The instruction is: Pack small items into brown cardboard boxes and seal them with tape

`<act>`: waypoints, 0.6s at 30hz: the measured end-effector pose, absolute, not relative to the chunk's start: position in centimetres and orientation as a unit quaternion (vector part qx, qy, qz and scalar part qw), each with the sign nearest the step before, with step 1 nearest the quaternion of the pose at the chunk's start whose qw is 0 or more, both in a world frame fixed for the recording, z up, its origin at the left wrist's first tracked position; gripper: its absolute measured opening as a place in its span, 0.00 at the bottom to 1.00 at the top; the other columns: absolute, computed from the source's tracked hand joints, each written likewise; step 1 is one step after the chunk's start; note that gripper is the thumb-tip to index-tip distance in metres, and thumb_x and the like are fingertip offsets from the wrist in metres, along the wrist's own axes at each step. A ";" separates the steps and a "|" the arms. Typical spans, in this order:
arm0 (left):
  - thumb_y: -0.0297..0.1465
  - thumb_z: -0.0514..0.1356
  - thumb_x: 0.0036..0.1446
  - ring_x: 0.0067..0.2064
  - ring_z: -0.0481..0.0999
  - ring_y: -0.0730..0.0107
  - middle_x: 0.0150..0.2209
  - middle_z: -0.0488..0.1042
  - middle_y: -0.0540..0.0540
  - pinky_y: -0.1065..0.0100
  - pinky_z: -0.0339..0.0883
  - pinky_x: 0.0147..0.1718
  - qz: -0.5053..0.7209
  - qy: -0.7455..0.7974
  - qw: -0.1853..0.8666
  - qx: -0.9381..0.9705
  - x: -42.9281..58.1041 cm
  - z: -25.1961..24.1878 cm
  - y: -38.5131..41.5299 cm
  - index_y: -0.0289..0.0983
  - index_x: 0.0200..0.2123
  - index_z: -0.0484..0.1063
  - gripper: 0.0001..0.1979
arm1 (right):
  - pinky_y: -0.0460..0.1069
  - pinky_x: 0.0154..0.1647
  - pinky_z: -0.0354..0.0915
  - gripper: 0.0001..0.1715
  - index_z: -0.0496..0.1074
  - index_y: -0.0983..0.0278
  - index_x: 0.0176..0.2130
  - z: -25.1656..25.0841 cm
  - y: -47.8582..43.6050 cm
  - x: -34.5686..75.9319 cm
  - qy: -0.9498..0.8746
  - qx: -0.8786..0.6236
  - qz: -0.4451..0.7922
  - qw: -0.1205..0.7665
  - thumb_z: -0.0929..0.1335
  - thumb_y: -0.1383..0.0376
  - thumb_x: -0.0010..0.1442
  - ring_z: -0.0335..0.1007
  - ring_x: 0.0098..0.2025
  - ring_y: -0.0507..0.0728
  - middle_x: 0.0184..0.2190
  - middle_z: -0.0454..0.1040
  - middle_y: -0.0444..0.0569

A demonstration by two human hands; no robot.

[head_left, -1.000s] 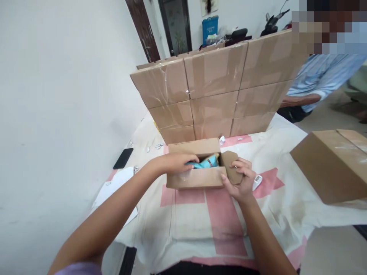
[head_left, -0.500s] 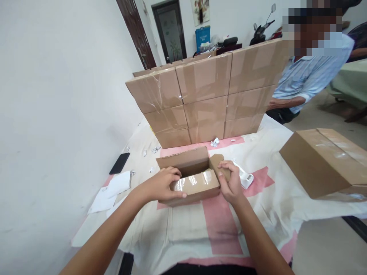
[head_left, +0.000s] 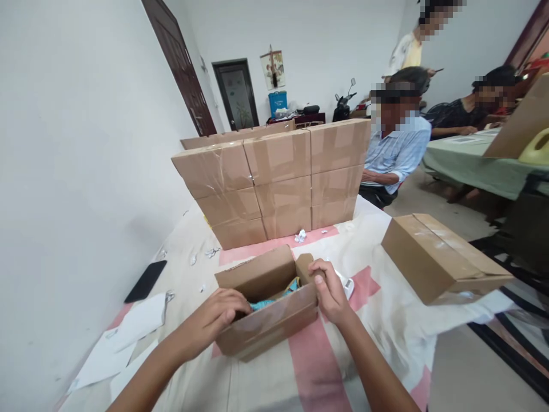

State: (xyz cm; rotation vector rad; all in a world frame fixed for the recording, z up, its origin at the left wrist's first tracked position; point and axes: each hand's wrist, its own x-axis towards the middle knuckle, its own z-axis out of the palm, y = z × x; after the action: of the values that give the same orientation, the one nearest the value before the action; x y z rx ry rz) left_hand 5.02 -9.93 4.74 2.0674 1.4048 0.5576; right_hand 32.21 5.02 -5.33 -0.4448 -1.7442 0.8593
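An open cardboard box (head_left: pixel 268 329) stands on the cloth before me, its long flaps raised. Inside lies something blue with a yellow edge (head_left: pixel 293 285), probably a wrapped item; most of it is hidden by the near wall. My left hand (head_left: pixel 221 312) is closed over the box's left end, the fingers dipping inside and the thumb on the near side. At the right end, the fingers of my right hand (head_left: pixel 329 292) are curled around the small end flap (head_left: pixel 304 266) and the corner. Partly behind my right hand lies a white device (head_left: pixel 346 284) with a small display.
A wall of taped cardboard boxes (head_left: pixel 278 186) rises behind the open box. A closed carton (head_left: pixel 441 257) sits to the right. On the left lie a black phone (head_left: pixel 146 281) and white papers (head_left: pixel 139 323); crumpled paper (head_left: pixel 300 236) is at the back. A seated person (head_left: pixel 405 146) is beyond.
The near long flap, which was folded inward, now stands up, and the blue contents show. My left hand has moved to the box's left end. The view has tilted up and shifted right.
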 end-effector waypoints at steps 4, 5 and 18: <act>0.54 0.33 0.69 0.43 0.67 0.58 0.35 0.76 0.46 0.57 0.59 0.48 0.130 0.544 0.230 0.796 5.2 5.1 -9.9 0.41 0.33 0.73 0.36 | 0.53 0.43 0.60 0.10 0.63 0.58 0.47 -4.7 4.9 32.2 -0.753 -0.172 0.370 0.516 0.57 0.59 0.73 0.63 0.39 0.58 0.37 0.64 0.47; 0.53 0.33 0.69 0.40 0.65 0.60 0.31 0.74 0.46 0.57 0.59 0.46 0.117 0.548 0.216 0.800 5.3 5.1 -9.9 0.40 0.30 0.70 0.35 | 0.53 0.42 0.60 0.11 0.62 0.58 0.47 -4.6 4.9 32.1 -0.758 -0.168 0.366 0.513 0.56 0.58 0.73 0.62 0.39 0.57 0.36 0.64 0.47; 0.53 0.47 0.67 0.40 0.70 0.57 0.37 0.74 0.42 0.57 0.62 0.40 0.335 0.488 0.014 0.806 4.5 0.0 -12.2 0.38 0.49 0.68 0.26 | 0.56 0.46 0.63 0.29 0.63 0.56 0.58 -2.9 4.8 32.4 -0.811 -0.147 0.371 0.428 0.56 0.43 0.70 0.65 0.45 0.62 0.42 0.68 0.51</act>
State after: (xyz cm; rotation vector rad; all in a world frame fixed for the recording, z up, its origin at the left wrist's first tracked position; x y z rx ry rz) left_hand 4.50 -12.20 0.04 2.5103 1.5190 1.0422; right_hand 32.40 4.80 -2.89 -0.3678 -2.0255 0.9269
